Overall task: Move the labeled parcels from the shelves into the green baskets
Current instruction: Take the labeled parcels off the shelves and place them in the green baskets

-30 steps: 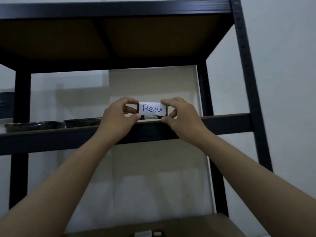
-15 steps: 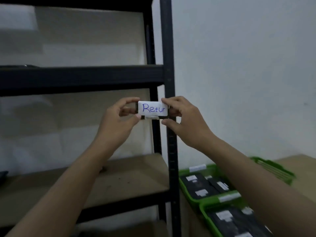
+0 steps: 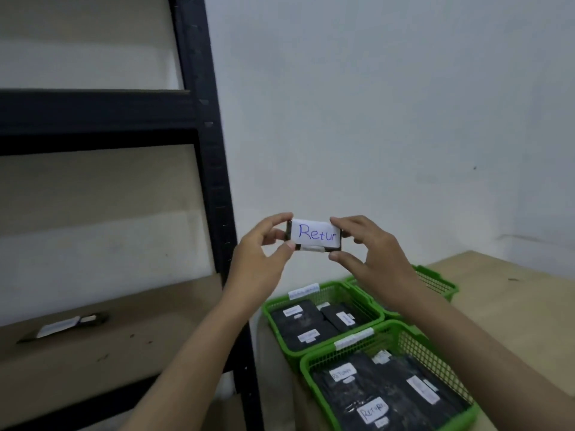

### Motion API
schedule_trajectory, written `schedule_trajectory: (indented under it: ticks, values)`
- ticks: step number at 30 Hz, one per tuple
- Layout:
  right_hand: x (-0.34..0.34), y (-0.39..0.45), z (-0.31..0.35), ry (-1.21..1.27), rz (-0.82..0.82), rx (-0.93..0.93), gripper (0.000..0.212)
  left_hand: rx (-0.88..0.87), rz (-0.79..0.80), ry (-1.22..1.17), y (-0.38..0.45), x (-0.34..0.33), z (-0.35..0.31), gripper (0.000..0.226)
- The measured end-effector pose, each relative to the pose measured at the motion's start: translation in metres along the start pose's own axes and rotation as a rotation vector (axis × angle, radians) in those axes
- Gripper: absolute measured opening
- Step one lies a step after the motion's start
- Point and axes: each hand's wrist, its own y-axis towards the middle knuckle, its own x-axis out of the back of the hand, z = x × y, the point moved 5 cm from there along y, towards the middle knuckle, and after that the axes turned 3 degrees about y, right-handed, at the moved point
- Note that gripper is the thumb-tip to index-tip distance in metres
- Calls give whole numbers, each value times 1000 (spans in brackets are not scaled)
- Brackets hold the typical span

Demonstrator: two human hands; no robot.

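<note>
Moved: both my hands and the parcel (image 3: 314, 235) have left the shelf (image 3: 99, 119) and now hang right of its post, above the baskets.
Left hand (image 3: 259, 259): I pinch the parcel's left end, thumb below.
Right hand (image 3: 376, 259): I pinch its right end.
Parcel: black, white label reading "Retur", held in the air.
Green baskets (image 3: 323, 293): three on the tabletop (image 3: 513, 290), two holding labelled parcels.
Lower shelf board (image 3: 124, 353): one flat parcel (image 3: 65, 325) near its left edge.

Shelf (image 3: 124, 353) – one parcel (image 3: 65, 326); table (image 3: 513, 293) – baskets (image 3: 323, 318).
</note>
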Motion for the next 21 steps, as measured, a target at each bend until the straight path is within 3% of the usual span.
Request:
schedule_trajectory:
  ticks: [10, 21]
  values:
    - [17, -59, -146, -74, 134, -209, 52, 154, 186, 44, -12, -147, 57, 35]
    - [81, -93, -322, -81, 297, -299, 51, 425, 217, 43, -8, -332, 91, 36]
